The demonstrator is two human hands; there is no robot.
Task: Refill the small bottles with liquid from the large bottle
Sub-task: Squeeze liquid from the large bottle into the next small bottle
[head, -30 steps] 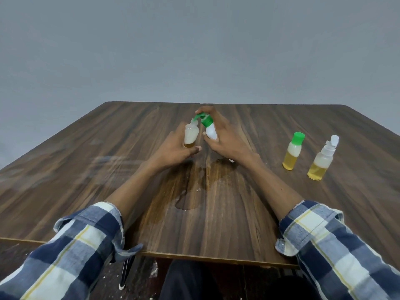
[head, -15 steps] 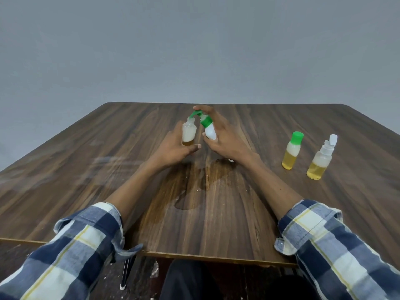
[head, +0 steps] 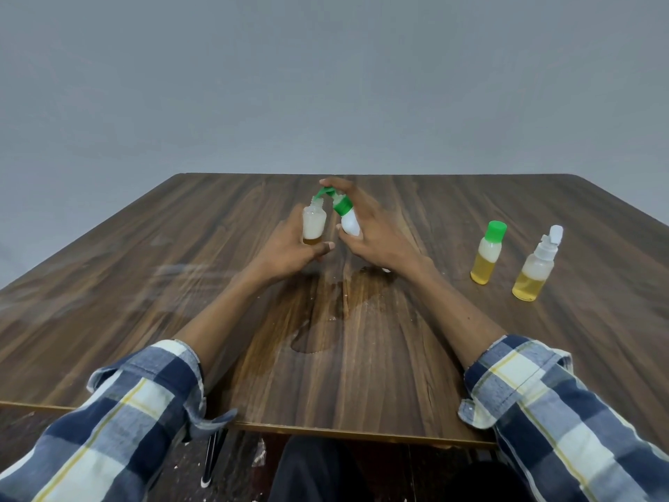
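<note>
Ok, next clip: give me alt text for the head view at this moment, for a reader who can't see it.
A person's right hand tips a white green-capped bottle toward the open neck of a small bottle gripped in the left hand, above a wooden table. A wet patch lies beneath, and two part-filled yellow bottles, green-capped and white-capped, stand to the right.

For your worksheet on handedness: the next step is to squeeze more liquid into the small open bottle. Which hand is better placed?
Right. The right hand already grips the green-capped bottle, tilted at the small bottle; the left hand steadies that.
</note>
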